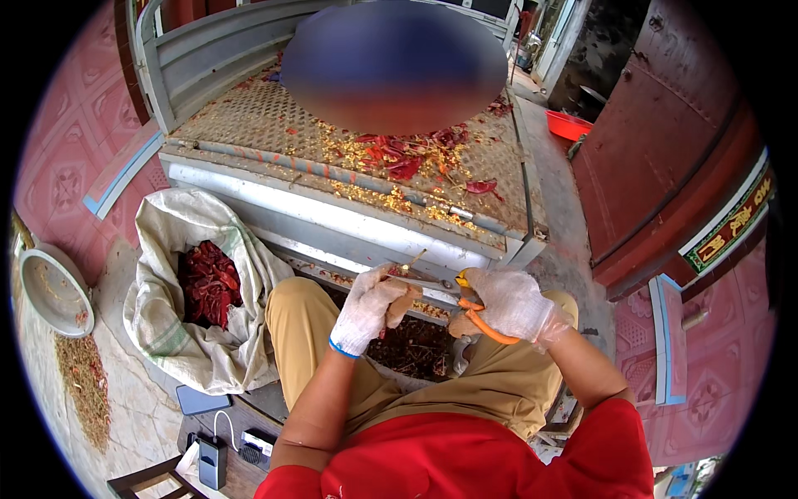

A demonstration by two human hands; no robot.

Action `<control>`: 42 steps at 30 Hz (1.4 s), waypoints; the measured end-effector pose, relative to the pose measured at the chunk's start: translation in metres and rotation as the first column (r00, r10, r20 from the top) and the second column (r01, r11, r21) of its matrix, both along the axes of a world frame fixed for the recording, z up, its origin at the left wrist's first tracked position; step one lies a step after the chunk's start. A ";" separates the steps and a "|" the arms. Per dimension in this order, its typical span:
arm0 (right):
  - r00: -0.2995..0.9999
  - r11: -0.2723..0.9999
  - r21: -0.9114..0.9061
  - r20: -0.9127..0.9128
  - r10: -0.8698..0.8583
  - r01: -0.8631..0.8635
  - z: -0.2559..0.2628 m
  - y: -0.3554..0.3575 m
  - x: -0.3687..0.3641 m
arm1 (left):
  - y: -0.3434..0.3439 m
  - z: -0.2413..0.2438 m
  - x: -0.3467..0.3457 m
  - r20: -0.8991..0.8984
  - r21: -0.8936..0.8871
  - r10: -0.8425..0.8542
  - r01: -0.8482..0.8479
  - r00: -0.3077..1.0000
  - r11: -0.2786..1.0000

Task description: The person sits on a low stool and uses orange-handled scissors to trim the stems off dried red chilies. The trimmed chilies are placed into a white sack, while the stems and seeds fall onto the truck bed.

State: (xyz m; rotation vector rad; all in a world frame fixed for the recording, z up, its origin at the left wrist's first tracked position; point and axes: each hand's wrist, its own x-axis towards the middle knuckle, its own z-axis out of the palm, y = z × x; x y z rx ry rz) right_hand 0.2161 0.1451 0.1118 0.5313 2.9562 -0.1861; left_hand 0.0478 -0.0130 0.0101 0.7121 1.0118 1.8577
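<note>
My left hand (373,305), in a white knit glove, is closed around a dried red chili pepper (399,271) whose stem points up. Scissors with orange and yellow handles (492,327) are in my gloved right hand (508,305), and their metal blades reach left to the pepper. Dried red peppers (211,284) fill part of a white woven sack (187,218) beside my left knee. Between my legs, a container holds dark stems and pepper scraps (414,349). More peppers (399,156) and yellow seeds lie on the metal truck bed in front of me.
A blurred area covers the far part of the truck bed (237,125). At the left, a grey basin (56,290) stands near scattered seeds. A phone (202,399) and a power bank (212,465) rest on a wooden surface. A red basin (567,125) sits by the dark red door.
</note>
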 end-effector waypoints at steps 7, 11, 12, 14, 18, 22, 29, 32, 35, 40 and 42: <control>1.000 0.996 -0.091 -0.011 -0.011 0.010 -0.008 -0.007 -0.001 | -0.001 -0.001 0.004 0.109 -0.018 0.044 -0.042 0.993 0.999; 1.000 0.995 -0.095 -0.010 -0.014 0.013 -0.014 -0.008 0.000 | -0.003 -0.008 0.003 0.159 0.071 -0.023 0.012 0.987 0.997; 1.000 0.995 -0.102 -0.002 -0.021 0.021 -0.013 -0.008 0.000 | -0.003 -0.010 0.002 0.172 0.084 -0.041 0.027 0.984 0.996; 0.999 0.985 -0.168 0.006 -0.035 0.035 -0.007 -0.009 0.001 | -0.003 -0.012 0.005 0.160 0.079 -0.035 0.022 0.987 0.997; 0.999 0.993 -0.111 -0.006 -0.044 0.043 0.006 -0.003 0.002 | -0.001 -0.023 0.012 0.141 0.091 -0.006 -0.007 0.990 0.996; 0.984 0.988 0.078 -0.129 -0.124 0.135 0.013 0.016 -0.004 | -0.005 -0.028 0.000 0.165 0.205 -0.088 0.053 0.982 0.977; 0.857 0.900 0.119 -0.382 -0.347 0.418 0.025 0.114 -0.068 | 0.010 -0.040 0.004 0.197 0.154 -0.090 0.060 0.976 0.986; 0.905 0.936 0.077 -0.291 -0.310 0.345 0.019 0.139 -0.090 | 0.012 -0.040 0.008 0.178 0.165 -0.132 0.103 0.975 0.981; 0.934 0.947 0.100 -0.229 -0.276 0.305 0.017 0.141 -0.098 | 0.011 -0.047 0.009 0.179 0.107 -0.029 0.010 0.983 0.994; 0.812 0.903 -0.284 -0.408 -0.417 0.321 0.016 0.097 -0.077 | 0.010 -0.052 0.002 0.169 0.101 0.070 -0.088 0.983 0.991; 0.804 0.756 -0.580 -0.271 -0.529 0.302 0.021 0.055 -0.062 | 0.010 -0.046 0.005 0.168 0.100 0.070 -0.088 0.983 0.991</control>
